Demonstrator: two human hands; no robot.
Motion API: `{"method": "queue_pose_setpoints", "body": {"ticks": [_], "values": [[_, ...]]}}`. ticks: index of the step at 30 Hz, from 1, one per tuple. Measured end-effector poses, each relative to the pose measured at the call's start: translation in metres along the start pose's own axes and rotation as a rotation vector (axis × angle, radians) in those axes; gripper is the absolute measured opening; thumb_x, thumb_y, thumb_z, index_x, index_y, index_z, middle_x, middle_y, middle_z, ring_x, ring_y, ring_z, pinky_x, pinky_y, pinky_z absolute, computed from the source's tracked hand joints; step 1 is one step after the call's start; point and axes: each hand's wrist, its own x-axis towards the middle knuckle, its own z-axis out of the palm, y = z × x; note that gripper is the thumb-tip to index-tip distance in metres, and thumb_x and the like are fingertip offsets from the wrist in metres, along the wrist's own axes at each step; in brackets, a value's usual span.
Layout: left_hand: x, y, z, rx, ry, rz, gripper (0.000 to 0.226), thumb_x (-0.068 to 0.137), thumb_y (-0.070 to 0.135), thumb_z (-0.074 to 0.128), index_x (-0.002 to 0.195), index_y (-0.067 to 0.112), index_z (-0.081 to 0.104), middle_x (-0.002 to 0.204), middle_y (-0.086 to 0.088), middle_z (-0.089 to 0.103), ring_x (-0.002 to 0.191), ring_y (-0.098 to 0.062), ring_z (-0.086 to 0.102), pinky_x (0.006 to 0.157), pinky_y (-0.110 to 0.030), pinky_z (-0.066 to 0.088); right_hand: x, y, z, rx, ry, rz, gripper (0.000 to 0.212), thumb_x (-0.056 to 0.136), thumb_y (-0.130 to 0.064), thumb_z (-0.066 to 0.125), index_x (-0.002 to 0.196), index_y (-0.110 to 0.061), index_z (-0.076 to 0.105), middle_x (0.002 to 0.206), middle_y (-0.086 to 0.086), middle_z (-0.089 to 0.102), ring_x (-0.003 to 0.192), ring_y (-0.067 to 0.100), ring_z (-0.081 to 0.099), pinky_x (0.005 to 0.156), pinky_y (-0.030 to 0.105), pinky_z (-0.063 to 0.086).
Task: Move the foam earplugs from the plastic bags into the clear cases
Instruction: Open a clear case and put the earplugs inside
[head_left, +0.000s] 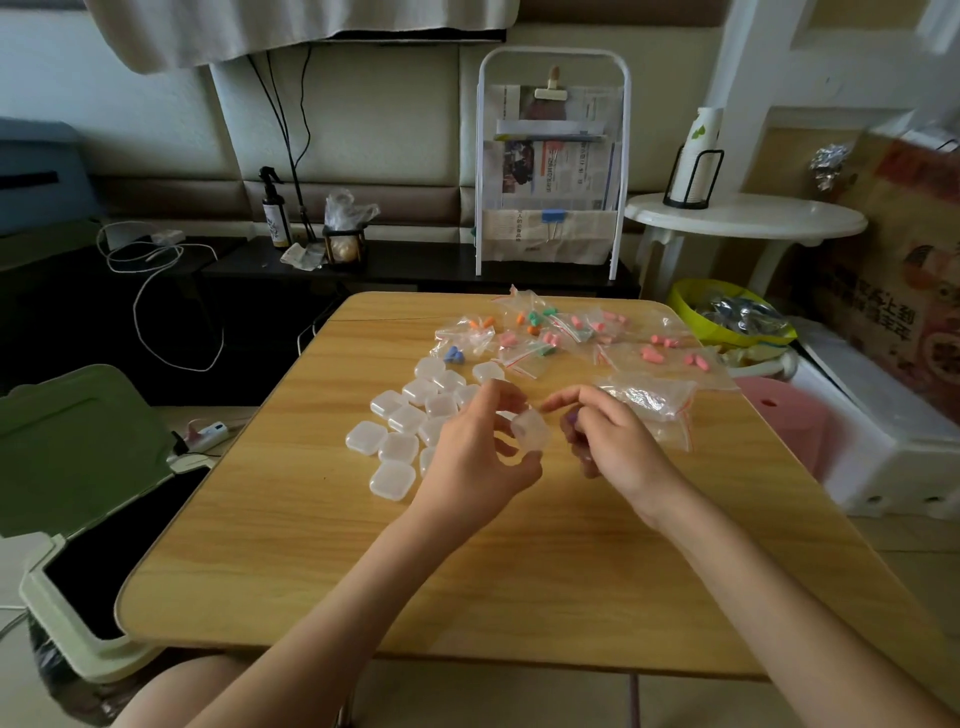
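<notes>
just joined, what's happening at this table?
A person is packing earplugs into cases. The left hand holds one clear case above the table; the right hand pinches what looks like a purple earplug right beside it, not yet inside. A cluster of closed cases lies left of the hands. Bags of earplugs sit at the far side, and emptied-looking bags lie by the right hand.

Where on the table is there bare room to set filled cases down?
Bare wood lies on the near half of the table, below both hands, and along the left edge beside the empty cases. The far right is crowded with earplug bags.
</notes>
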Motion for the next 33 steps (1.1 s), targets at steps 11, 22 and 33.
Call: {"method": "queue_pose_setpoints", "body": {"ticks": [11,22,33], "values": [[-0.004,-0.002,-0.004,0.117,0.051,0.176,0.045,0.072,0.002,0.072,0.111,0.011,0.051,0.106,0.011,0.055,0.088,-0.009,0.054,0.072,-0.019,0.049,-0.013,-0.006,0.009,-0.388,-0.027,-0.127,0.038,0.083,-0.056,0.059,0.100,-0.022,0.059,0.079,-0.016,0.054,0.073,-0.002,0.051,0.057,0.013,0.036],[-0.002,-0.009,-0.005,0.126,0.074,0.158,0.040,0.071,0.017,0.081,0.099,0.005,0.055,0.104,-0.002,0.062,0.095,-0.016,0.064,0.081,-0.032,0.054,-0.009,-0.007,0.005,-0.243,-0.072,-0.067,0.036,0.081,-0.054,0.061,0.091,-0.020,0.068,0.047,-0.032,0.049,0.045,-0.015,0.046,0.045,0.010,0.029],[-0.001,0.002,-0.004,-0.266,0.159,-0.020,0.025,0.078,0.010,0.076,0.092,0.012,0.056,0.092,-0.003,0.067,0.089,-0.010,0.067,0.080,-0.021,0.054,-0.009,-0.013,0.004,0.019,-0.072,0.022,0.047,0.083,-0.056,0.052,0.089,-0.010,0.057,0.048,-0.009,0.036,0.040,0.008,0.029,0.039,0.020,0.024]]}}
